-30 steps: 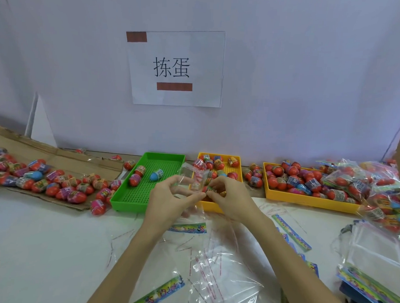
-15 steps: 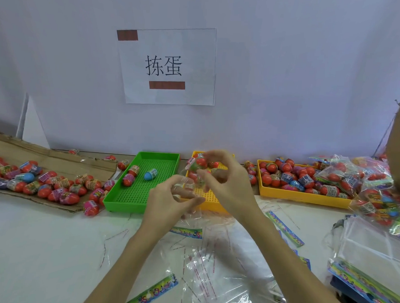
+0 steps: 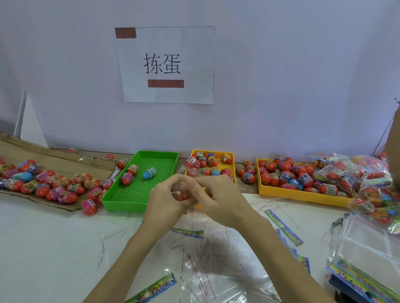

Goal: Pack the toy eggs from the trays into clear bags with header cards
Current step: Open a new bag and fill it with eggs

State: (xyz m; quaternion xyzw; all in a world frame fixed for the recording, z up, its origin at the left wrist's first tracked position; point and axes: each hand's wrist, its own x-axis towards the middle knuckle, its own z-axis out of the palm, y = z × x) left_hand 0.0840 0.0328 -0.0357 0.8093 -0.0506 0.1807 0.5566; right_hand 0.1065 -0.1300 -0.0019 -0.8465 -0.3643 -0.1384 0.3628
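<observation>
My left hand [image 3: 167, 199] and my right hand [image 3: 217, 198] meet in front of the trays, fingers curled round a small clear bag [image 3: 189, 173] with a red toy egg [image 3: 181, 197] showing between them. Behind them a green tray [image 3: 128, 198] holds three eggs, a small yellow tray [image 3: 231, 156] holds several, and a larger yellow tray [image 3: 300, 194] at right is heaped with eggs. Loose header cards [image 3: 150, 291] and empty clear bags [image 3: 212, 266] lie on the table under my forearms.
Several loose eggs lie on flattened cardboard [image 3: 56, 158] at left. Filled bags [image 3: 362, 181] pile up at the right, with a stack of empty carded bags [image 3: 371, 257] in front of them. A paper sign [image 3: 166, 64] hangs on the wall. White table [image 3: 41, 247].
The right hand picked an egg from the small yellow tray, raised it, then brought it down to the left hand and the bag. The hands now close together round it.
</observation>
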